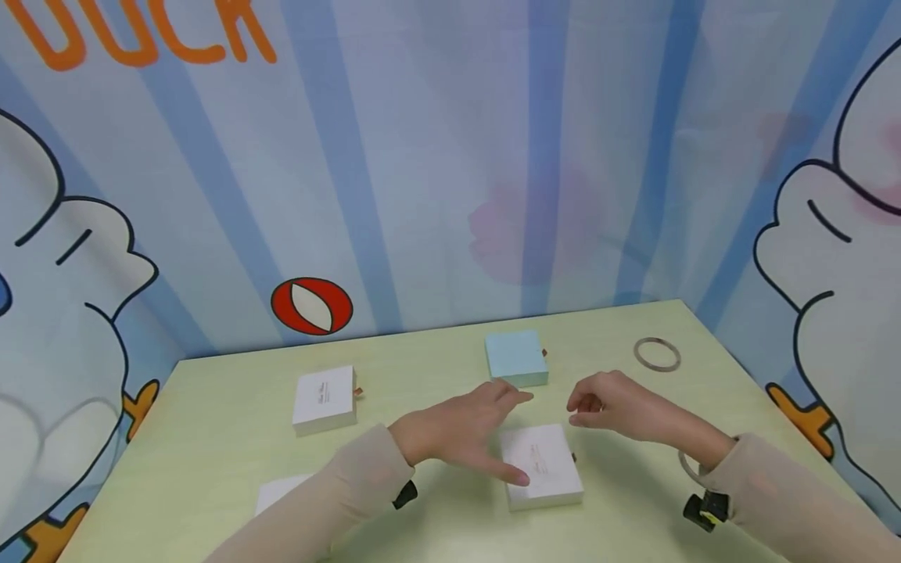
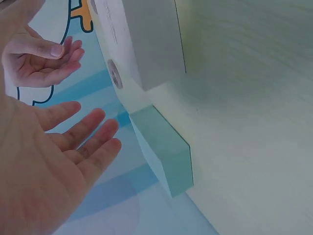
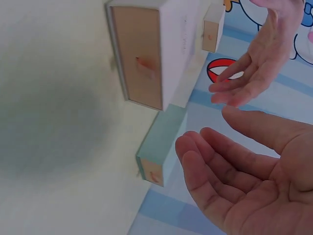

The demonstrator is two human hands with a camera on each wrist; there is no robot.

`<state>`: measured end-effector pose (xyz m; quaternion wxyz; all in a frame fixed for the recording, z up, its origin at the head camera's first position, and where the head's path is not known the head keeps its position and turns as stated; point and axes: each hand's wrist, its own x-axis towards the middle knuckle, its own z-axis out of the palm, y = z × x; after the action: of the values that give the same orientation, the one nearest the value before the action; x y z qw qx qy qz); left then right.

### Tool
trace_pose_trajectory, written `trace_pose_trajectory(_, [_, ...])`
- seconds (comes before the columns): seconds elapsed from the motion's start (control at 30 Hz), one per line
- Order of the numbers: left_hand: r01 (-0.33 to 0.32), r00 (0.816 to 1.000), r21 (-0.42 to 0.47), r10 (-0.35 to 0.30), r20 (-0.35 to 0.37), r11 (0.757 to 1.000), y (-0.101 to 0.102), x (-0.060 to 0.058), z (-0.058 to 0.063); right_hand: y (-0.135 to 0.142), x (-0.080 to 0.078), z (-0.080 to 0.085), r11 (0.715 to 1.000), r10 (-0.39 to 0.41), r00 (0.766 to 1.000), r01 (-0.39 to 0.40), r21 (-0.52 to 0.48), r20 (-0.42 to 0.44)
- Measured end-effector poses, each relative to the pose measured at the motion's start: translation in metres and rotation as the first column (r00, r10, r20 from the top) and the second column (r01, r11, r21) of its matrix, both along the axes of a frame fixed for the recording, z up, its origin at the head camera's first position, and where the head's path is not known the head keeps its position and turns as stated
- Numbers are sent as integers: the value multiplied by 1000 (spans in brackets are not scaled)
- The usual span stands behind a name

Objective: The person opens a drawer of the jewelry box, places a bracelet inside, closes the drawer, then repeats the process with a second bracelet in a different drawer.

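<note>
Found left grip (image 1: pixel 468 434) with fingers extended and thumb spread wide, holding nothing. Observed it in the head view above the left side of a central white box (image 1: pixel 540 467), with thumb crossing the lid in outline. Noted a gap between its fingers and that box in the left wrist view. Found right grip (image 1: pixel 619 407) with fingers loosely bent, thumb apart from fingertips, likewise holding nothing, up and to the right of the same box.

Located central white box flat on the counter (image 1: pixel 232 438), printed face up, with a small brown tab (image 1: pixel 574 457) at its right side. Recorded behind it a pale blue box (image 1: pixel 516 358), also tabbed. Recorded to the left a second white box (image 1: pixel 324 399) and, partly hidden by a beige sleeve (image 1: pixel 338 493), a third white box (image 1: pixel 280 493). Listed a grey ring (image 1: pixel 658 368) at far right and a second ring (image 1: pixel 685 465) partly behind the right cuff (image 1: pixel 749 473). Noted a blue-striped backdrop (image 1: pixel 436 156) beyond.
</note>
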<state>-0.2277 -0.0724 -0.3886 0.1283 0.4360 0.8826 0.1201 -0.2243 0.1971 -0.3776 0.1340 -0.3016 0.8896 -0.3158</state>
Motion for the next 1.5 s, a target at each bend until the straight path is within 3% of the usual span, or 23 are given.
trace_pose_trajectory(0.33, [50, 996, -28, -52, -71, 998, 20, 6, -16, 9, 5, -26, 1000, 24, 993, -23, -10, 113])
trace_pose_trajectory(0.67, [87, 989, -67, -94, -117, 994, 33, 8, -31, 7, 7, -42, 998, 45, 980, -36, -47, 193])
trace_pose_trajectory(1.1, [100, 982, -99, -114, -149, 990, 42, 12, -40, 3, 6, -54, 995, 61, 978, -45, -84, 200])
trace_pose_trajectory(1.5, [105, 976, -141, -130, -177, 984, 45, 10, -42, -2, 5, -63, 995, 56, 988, -44, -85, 146])
